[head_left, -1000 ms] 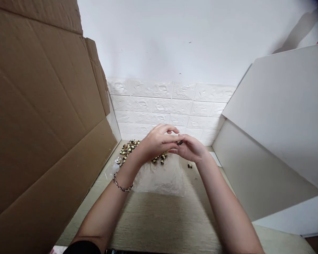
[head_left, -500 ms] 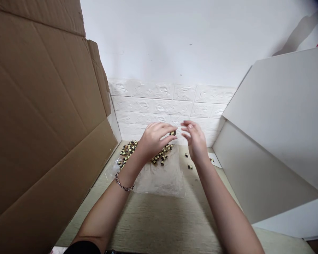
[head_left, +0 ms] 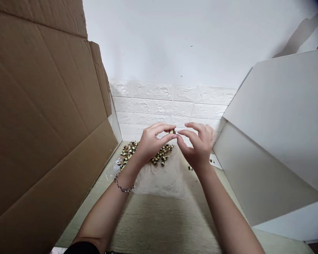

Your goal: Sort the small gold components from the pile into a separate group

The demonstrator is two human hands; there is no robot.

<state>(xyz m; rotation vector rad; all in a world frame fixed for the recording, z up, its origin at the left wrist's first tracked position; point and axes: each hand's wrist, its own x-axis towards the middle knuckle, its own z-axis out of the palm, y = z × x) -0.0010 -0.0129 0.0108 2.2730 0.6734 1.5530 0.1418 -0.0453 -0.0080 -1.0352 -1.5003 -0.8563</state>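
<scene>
Left hand (head_left: 153,141) is pinching one small yellow-and-black part (head_left: 171,132) between thumb and fingertips. With that part as the dial's centre and twelve toward the wall (head_left: 156,53), a pile of similar parts (head_left: 129,149) is lying at eight o'clock. A clear plastic bag (head_left: 160,180) is spreading out at seven. One loose part (head_left: 190,168) is resting at five. Right hand (head_left: 197,141) is hovering toward half past three, thumb and fingers parted, gripping nothing visible. Another part (head_left: 212,161) is sitting on a white sheet (head_left: 217,163) at four.
</scene>
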